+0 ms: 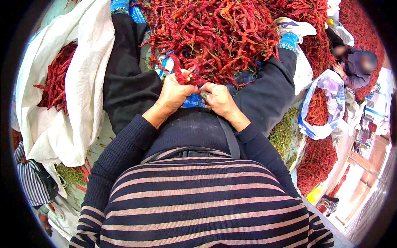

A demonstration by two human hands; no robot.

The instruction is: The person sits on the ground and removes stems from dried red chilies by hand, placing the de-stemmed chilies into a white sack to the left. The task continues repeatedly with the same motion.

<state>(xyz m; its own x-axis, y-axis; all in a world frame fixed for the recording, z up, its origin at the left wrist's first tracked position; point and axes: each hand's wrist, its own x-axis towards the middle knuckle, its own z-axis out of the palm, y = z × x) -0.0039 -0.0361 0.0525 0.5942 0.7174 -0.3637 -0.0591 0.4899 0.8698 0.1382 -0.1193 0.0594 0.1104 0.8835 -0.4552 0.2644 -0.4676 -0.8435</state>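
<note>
My left hand (pixel 173 93) grips a small bunch of dried red chillies (pixel 183 77), their pale stem ends near my thumb. Close beside it, my right hand (pixel 220 100) is closed around a small greyish object (pixel 204 95); too little of it shows to tell what it is. A large heap of wrinkled red chillies (pixel 214 34) with green stems lies between my outstretched legs, just beyond both hands. Under my hands a piece of blue printed plastic (pixel 193 101) bearing writing shows across my lap.
To my left stands an open white woven sack (pixel 93 55) with red chillies (pixel 59 80) inside. A blue-and-white bag (pixel 305 116) of chillies stands at the right, near another person (pixel 356 68). Greenish stem scraps (pixel 282 125) lie beside my right leg. Someone in stripes (pixel 32 181) is at far left.
</note>
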